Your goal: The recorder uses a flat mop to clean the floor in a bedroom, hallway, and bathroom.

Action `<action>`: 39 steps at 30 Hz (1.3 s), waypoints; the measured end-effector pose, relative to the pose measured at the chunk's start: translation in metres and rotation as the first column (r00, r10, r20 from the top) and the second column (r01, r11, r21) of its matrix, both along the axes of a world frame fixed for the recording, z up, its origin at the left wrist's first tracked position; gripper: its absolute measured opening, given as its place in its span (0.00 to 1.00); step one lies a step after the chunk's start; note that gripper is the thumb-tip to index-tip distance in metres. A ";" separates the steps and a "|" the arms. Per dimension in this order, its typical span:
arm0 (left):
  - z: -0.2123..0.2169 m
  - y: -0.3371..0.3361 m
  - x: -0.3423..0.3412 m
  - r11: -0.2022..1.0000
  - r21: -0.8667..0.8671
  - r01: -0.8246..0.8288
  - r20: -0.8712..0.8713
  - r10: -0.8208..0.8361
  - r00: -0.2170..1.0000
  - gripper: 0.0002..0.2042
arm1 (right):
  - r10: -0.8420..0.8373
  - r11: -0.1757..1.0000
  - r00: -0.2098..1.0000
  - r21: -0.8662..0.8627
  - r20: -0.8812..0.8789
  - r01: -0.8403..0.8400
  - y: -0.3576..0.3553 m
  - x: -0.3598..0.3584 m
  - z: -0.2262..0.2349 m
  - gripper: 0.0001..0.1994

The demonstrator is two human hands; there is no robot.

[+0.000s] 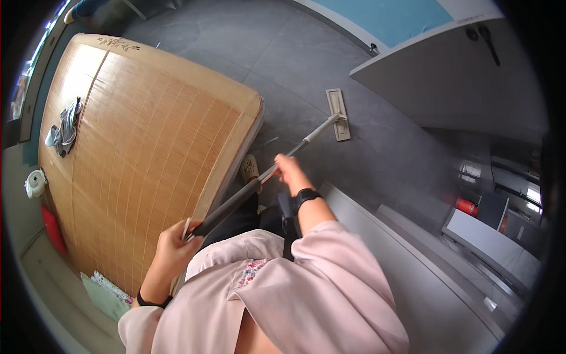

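— So where is the mop (277, 165) right now?

— Across the middle of the view. Its flat head (338, 114) lies on the grey floor (295, 65), far from the person and a little right of the bed (147, 147) corner. The pole slants down and left from there to the person's chest.

— Which way does it point?

— The long axis runs from near left to far right, with the working end away from the body. The flat head sits crosswise to the pole, its length running near to far.

— And the hands?

— The left hand (174, 245) has its grip wrapped tight round the dark near end of the pole. The right hand (292, 171) is higher up, fingers curled round the pale section, a black watch (306, 194) on that wrist.

— Why hold it spaced like that?

— Probably for leverage: one hand to anchor the end, one to steer, so the head stays flat on the floor.

— Anything else around?

— A woven mat covers the bed, with a crumpled grey cloth (65, 130) near its left edge. A foot in a light slipper (250, 168) shows beside the bed, under the pole.
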State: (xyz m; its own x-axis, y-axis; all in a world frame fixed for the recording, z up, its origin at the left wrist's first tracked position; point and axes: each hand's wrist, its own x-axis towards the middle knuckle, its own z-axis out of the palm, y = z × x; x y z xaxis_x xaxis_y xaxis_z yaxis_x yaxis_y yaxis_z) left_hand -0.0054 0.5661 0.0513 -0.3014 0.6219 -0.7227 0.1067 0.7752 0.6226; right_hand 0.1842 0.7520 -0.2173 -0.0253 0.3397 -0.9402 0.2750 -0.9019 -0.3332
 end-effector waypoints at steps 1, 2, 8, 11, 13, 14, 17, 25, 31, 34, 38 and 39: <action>0.007 0.016 -0.004 0.997 0.065 -0.039 0.015 0.038 0.999 0.10 | 0.001 1.000 1.000 -0.006 0.016 -0.001 0.020 0.001 0.005 0.09; 0.015 0.029 -0.009 0.988 0.129 -0.080 0.030 0.077 0.997 0.10 | -0.082 0.996 0.996 0.043 0.030 0.081 0.032 -0.005 0.009 0.10; 0.100 0.074 -0.055 0.728 0.666 0.164 -0.507 0.280 0.815 0.06 | -0.262 0.959 0.888 -0.003 -0.378 0.282 0.060 -0.076 0.101 0.11; 0.124 0.073 -0.063 0.469 0.821 0.326 -0.561 0.554 0.615 0.12 | -0.236 0.972 0.808 -0.112 -0.540 0.209 0.067 -0.121 0.136 0.12; 0.138 0.078 -0.063 0.399 0.838 0.373 -0.544 0.556 0.628 0.11 | -0.231 0.972 0.738 -0.188 -0.634 0.143 0.078 -0.143 0.143 0.12; 0.141 0.084 -0.061 0.329 0.848 0.416 -0.530 0.562 0.635 0.11 | -0.219 0.973 0.731 -0.202 -0.646 0.114 0.086 -0.152 0.148 0.11; 0.143 0.129 -0.035 0.407 0.681 0.609 -0.729 0.452 0.514 0.11 | -0.187 0.976 0.692 -0.215 -0.697 0.047 0.114 -0.171 0.121 0.12; 0.148 0.220 0.012 0.305 0.601 0.738 -0.794 0.332 0.510 0.09 | -0.211 0.953 0.662 -0.301 -0.719 -0.023 0.168 -0.116 0.112 0.14; 0.159 0.283 0.045 0.128 0.741 0.659 -0.663 0.298 0.687 0.08 | -0.354 0.923 0.599 -0.371 -0.718 0.100 0.196 -0.021 0.126 0.15; 0.155 0.310 0.052 0.158 0.753 0.638 -0.658 0.174 0.733 0.07 | -0.405 0.905 0.572 -0.400 -0.713 0.143 0.207 0.034 0.120 0.18; 0.129 0.342 0.088 0.408 0.777 0.480 -0.553 0.078 0.830 0.09 | -0.453 0.886 0.610 -0.404 -0.650 0.228 0.211 0.107 0.096 0.17; 0.122 0.348 0.093 0.428 0.770 0.473 -0.523 -0.001 0.852 0.07 | -0.464 0.881 0.642 -0.392 -0.611 0.264 0.213 0.125 0.089 0.17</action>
State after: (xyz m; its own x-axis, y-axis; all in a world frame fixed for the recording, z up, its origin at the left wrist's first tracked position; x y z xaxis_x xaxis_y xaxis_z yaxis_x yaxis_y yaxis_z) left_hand 0.0872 0.9138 0.1738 -0.1239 0.9197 0.3725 0.5968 -0.2308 0.7685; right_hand 0.3095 0.9648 -0.1282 -0.6035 0.2263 -0.7646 -0.3018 -0.9524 -0.0436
